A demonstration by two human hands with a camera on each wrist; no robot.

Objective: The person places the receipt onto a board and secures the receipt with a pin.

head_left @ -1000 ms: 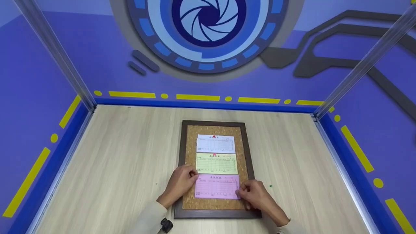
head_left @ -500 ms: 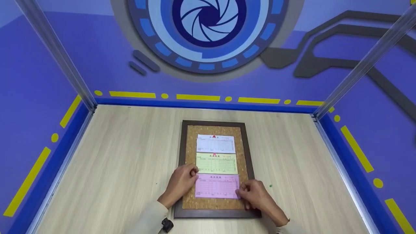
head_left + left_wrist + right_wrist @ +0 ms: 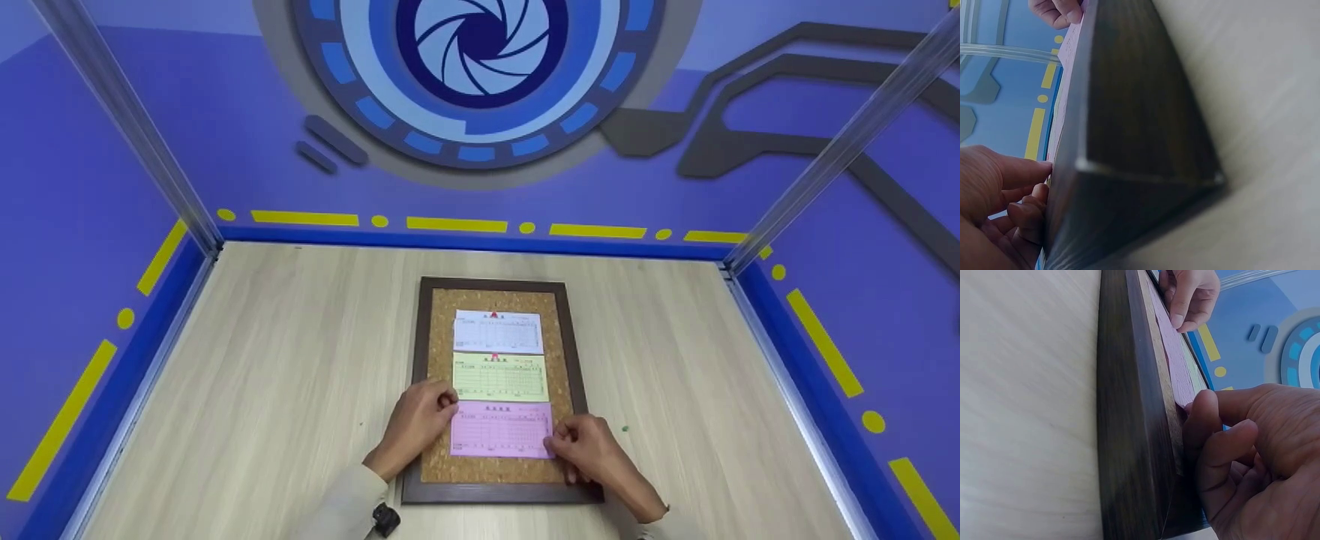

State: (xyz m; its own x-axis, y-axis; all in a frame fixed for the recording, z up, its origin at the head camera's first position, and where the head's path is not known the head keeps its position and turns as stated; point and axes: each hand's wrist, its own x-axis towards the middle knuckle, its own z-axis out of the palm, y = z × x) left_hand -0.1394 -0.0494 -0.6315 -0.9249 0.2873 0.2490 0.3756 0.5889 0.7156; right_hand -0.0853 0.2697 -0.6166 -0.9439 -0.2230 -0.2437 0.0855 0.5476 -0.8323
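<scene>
A pink printed slip [image 3: 500,431] lies on the lower part of a dark-framed corkboard [image 3: 487,472]. My left hand [image 3: 418,417] pinches its upper left corner. At the lower right edge, my right hand [image 3: 594,448] holds the slip between thumb and finger. The right wrist view shows the pink slip [image 3: 1176,365] slightly bowed, its near corner at my right fingertips [image 3: 1205,402]. Above it on the cork are a yellow-green slip [image 3: 500,381] and a white slip [image 3: 497,336]. A red pushpin [image 3: 494,358] sits at the green slip's top, another red pushpin [image 3: 493,315] at the white one's.
The board lies flat on a pale wood-grain table [image 3: 300,360]. A small green bit [image 3: 625,429] lies on the table right of the board. Blue printed panels [image 3: 480,202] and metal posts [image 3: 840,142] enclose the back and sides.
</scene>
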